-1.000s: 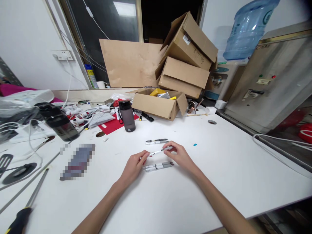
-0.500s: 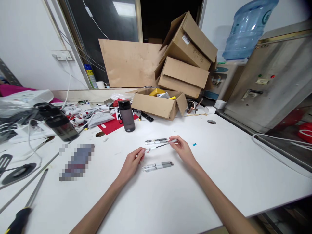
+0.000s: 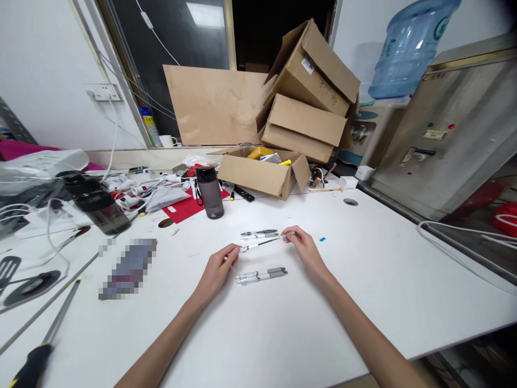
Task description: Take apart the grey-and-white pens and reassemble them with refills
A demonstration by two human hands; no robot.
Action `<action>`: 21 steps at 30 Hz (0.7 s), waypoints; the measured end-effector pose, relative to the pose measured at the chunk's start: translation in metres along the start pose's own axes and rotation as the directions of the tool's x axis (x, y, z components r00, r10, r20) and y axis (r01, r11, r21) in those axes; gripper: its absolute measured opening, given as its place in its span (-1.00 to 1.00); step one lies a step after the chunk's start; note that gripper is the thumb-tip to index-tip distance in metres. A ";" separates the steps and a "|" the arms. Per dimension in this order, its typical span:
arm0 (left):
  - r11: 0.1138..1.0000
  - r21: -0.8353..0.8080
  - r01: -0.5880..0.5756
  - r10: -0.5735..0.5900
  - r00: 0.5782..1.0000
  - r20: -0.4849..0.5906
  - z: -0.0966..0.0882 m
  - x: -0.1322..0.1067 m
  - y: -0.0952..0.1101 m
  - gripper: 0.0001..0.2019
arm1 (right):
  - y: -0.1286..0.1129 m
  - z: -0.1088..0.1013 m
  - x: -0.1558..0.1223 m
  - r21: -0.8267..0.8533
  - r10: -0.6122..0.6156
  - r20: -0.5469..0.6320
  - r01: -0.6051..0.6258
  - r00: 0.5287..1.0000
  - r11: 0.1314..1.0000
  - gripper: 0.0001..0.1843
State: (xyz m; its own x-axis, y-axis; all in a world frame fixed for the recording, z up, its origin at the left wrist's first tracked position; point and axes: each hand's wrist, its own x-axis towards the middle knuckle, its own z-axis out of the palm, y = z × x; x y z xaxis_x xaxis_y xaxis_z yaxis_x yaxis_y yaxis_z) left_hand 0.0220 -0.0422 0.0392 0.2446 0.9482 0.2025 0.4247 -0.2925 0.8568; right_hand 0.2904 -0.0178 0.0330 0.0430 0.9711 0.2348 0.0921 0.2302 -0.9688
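Observation:
My left hand (image 3: 220, 265) is closed on the white barrel of a pen (image 3: 252, 246), held just above the table. A thin dark refill (image 3: 267, 241) sticks out of the barrel toward my right hand (image 3: 302, 247). The fingers of that hand pinch a grey pen grip (image 3: 288, 235) around the refill's far end. Behind the held pen lie a dark pen (image 3: 258, 232) and a white pen (image 3: 258, 236), side by side. Nearer to me, a pair of clear-and-grey pens (image 3: 262, 276) lies on the white table (image 3: 250, 334).
A dark bottle (image 3: 210, 194) and an open cardboard box (image 3: 254, 172) stand behind the pens. A small blue piece (image 3: 322, 239) lies right of my right hand. At left are a pixelated flat object (image 3: 129, 269), a screwdriver (image 3: 32, 361) and another bottle (image 3: 95, 202).
My right hand has shifted slightly right, away from the left, with the grey grip, so a bit more of the refill shows. My left hand has hardly moved.

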 end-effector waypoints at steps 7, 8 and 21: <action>1.000 0.000 0.006 -0.006 1.000 -0.008 0.000 0.000 0.000 -0.60 | -0.002 -0.001 0.000 0.033 0.008 0.002 -0.008 1.000 0.999 -0.77; 1.000 0.001 0.005 -0.005 1.000 -0.010 0.000 0.000 -0.001 -0.60 | 0.000 -0.002 0.001 0.035 0.007 -0.002 -0.007 1.000 0.999 -0.77; 1.000 0.022 -0.008 0.008 1.000 -0.003 -0.001 0.000 0.001 -0.60 | -0.005 0.008 -0.011 -0.128 -0.022 0.089 0.033 0.996 0.991 -0.67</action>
State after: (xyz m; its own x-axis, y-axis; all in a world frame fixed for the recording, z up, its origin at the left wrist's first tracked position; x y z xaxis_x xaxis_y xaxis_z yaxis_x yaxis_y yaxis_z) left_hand 0.0219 -0.0428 0.0405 0.2459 0.9461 0.2107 0.4416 -0.3029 0.8445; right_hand 0.2811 -0.0292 0.0346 -0.0478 0.9676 0.2481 0.2198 0.2524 -0.9423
